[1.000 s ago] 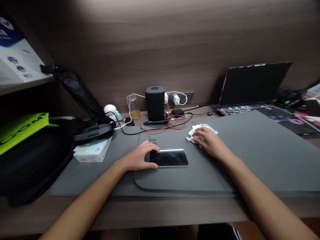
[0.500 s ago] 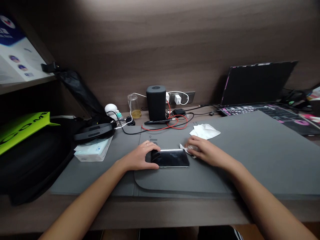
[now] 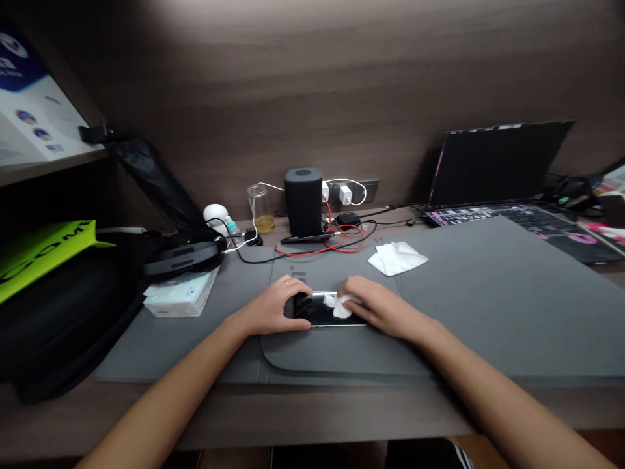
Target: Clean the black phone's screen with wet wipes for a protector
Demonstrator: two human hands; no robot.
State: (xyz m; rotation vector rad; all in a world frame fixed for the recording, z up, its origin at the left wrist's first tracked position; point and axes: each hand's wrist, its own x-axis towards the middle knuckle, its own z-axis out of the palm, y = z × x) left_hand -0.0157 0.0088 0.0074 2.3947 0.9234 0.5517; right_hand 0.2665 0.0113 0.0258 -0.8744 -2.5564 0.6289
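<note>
A dark smartphone lies flat, screen up, on the grey desk mat. My left hand grips its left end, thumb along the near edge and fingers at the far edge. Over the right half of the screen, my right hand is closed on a crumpled white tissue and presses it against the glass. Part of the phone's right end is hidden under that hand. Another white tissue lies folded on the mat just beyond my right hand.
A black speaker stands at the back among red and black cables, beside a glass jar. To the right is an open laptop. A tissue pack and a black bag sit at the left.
My right hand has moved left with the crumpled tissue, from beside the phone's right end onto its screen. My left hand stays on the phone.
</note>
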